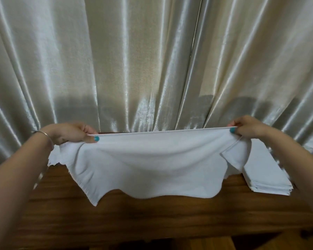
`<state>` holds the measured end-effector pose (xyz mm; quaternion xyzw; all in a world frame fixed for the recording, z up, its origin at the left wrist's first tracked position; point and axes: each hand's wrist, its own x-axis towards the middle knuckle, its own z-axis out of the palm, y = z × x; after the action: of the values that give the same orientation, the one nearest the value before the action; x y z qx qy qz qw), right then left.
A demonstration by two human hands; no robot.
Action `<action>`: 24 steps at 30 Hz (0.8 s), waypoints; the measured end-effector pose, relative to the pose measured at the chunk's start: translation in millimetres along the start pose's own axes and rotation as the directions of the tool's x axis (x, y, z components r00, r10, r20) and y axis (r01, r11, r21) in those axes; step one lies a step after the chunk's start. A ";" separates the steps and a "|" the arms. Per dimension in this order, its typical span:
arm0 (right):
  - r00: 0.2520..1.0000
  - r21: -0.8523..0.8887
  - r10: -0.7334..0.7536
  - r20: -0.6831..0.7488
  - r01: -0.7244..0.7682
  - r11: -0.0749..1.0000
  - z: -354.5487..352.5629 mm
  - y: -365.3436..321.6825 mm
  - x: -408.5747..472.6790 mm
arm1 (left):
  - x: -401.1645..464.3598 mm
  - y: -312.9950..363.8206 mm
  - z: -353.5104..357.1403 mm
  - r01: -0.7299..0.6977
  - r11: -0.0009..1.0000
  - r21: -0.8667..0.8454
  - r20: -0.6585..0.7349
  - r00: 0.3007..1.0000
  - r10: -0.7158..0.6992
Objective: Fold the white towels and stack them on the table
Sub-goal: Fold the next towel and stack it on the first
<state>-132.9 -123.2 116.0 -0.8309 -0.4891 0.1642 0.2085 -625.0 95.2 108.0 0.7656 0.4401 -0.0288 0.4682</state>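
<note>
Nearest the camera: bare wooden table [152, 219], dark brown, nothing on the front part. Both forearms reach out over it, w/ a thin bangle [45, 137] on the left wrist.

Above the table hangs the white towel [148, 168] – held up in the air, top hem pulled taut between the two hands, the body sagging in a belly and the lower edge wavy, just over the tabletop (can't tell if it touches). Right corner has flopped over on itself, so it's not flat yet.

Left hand [70, 132] is pinching the top left corner, thumb in front, fingers behind. Right hand [246, 129] is pinching the top right corner the same way. Hands are well apart, approx. the towel's full width.

Further back, right side: stack of folded towels [267, 175] on the table, several layers showing at its front edge, neat. Far left, behind the held towel, a bit of loose white cloth [53, 159] peeks out – prob. more unfolded towels, but mostly hidden.

Behind everything, shiny pale curtains [152, 60].

Progress, as I judge it: several towels done & stacked, this one is only at the spread-out stage w/ no fold made yet, and at least some cloth on the left looks left to do.
</note>
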 end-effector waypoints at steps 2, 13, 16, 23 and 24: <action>0.995 0.010 0.015 0.096 -0.016 1.000 -20.5 1.7 -8.6 | -3.5 -0.3 -5.1 0.030 0.998 -0.055 0.082 0.996 -0.026; 0.953 -0.059 0.181 0.243 -0.172 0.983 30.2 31.9 18.8 | 47.3 15.3 29.5 0.204 0.947 0.248 0.024 0.976 -0.217; 0.951 -0.171 0.223 0.216 -0.188 0.967 101.4 56.5 49.8 | 104.1 -11.3 72.2 0.261 0.794 0.549 -0.094 0.963 -0.252; 0.950 -0.354 0.304 0.074 -0.260 0.898 213.6 100.9 89.8 | 191.3 -103.8 136.4 0.419 0.795 0.440 -0.375 0.890 -0.261; 0.953 -0.396 0.302 0.028 -0.267 0.879 220.0 104.1 91.2 | 195.4 -112.1 138.6 0.438 0.787 0.435 -0.398 0.877 -0.268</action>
<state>-117.7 -47.2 -132.1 -0.9103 -0.3929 0.1299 -0.0081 -533.2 138.3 -136.3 0.7591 0.6221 -0.1104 0.1566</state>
